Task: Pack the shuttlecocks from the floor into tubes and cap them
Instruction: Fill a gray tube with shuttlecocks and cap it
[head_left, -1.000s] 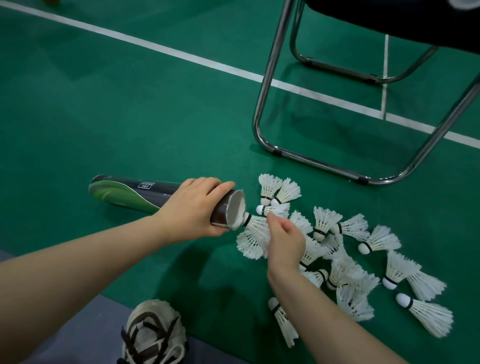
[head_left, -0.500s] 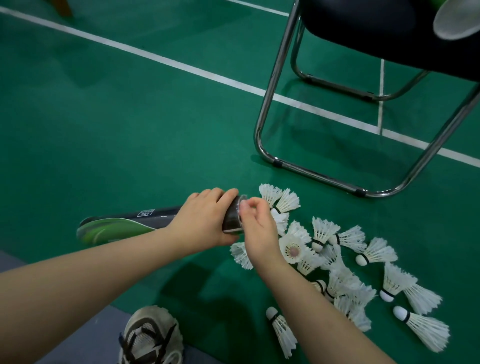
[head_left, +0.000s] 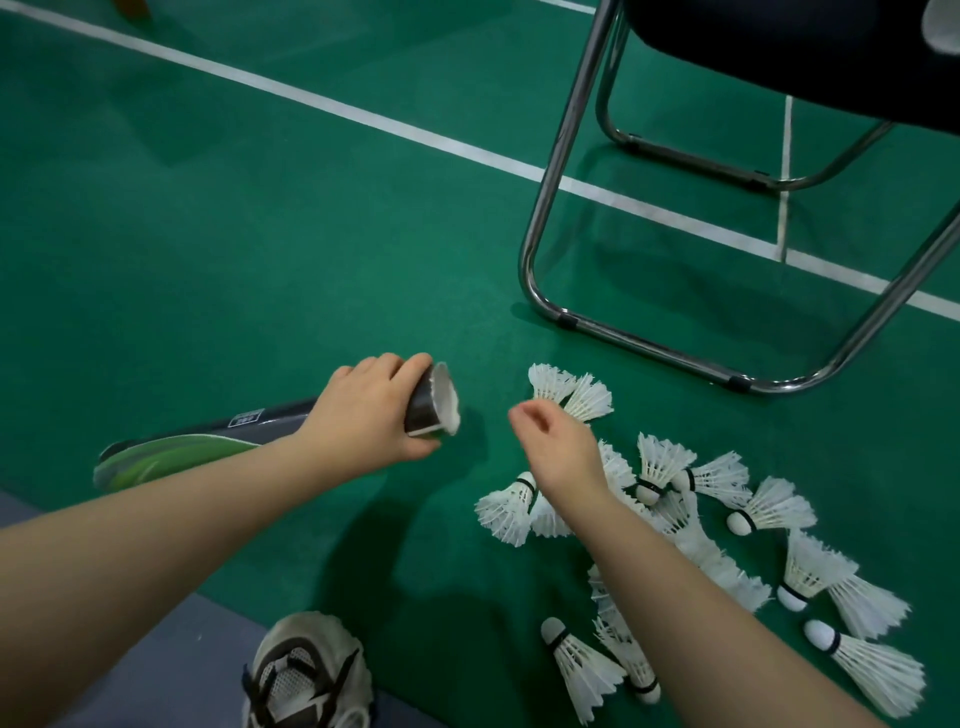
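Observation:
A long black and green shuttlecock tube lies across the green floor, its open mouth facing right. My left hand grips the tube just behind that mouth. To the right of the mouth hovers my right hand, fingers loosely curled and holding nothing. Several white feather shuttlecocks lie scattered on the floor under and to the right of my right hand. A pair of nested ones lies just beyond its fingertips.
A chair with a chrome tube frame and dark seat stands at the back right, close behind the shuttlecocks. White court lines cross the floor. A grey and white shoe shows at the bottom edge.
My right hand pushed a shuttlecock into the tube mouth, then let go and drew back to the right. The left hand kept its grip on the tube.

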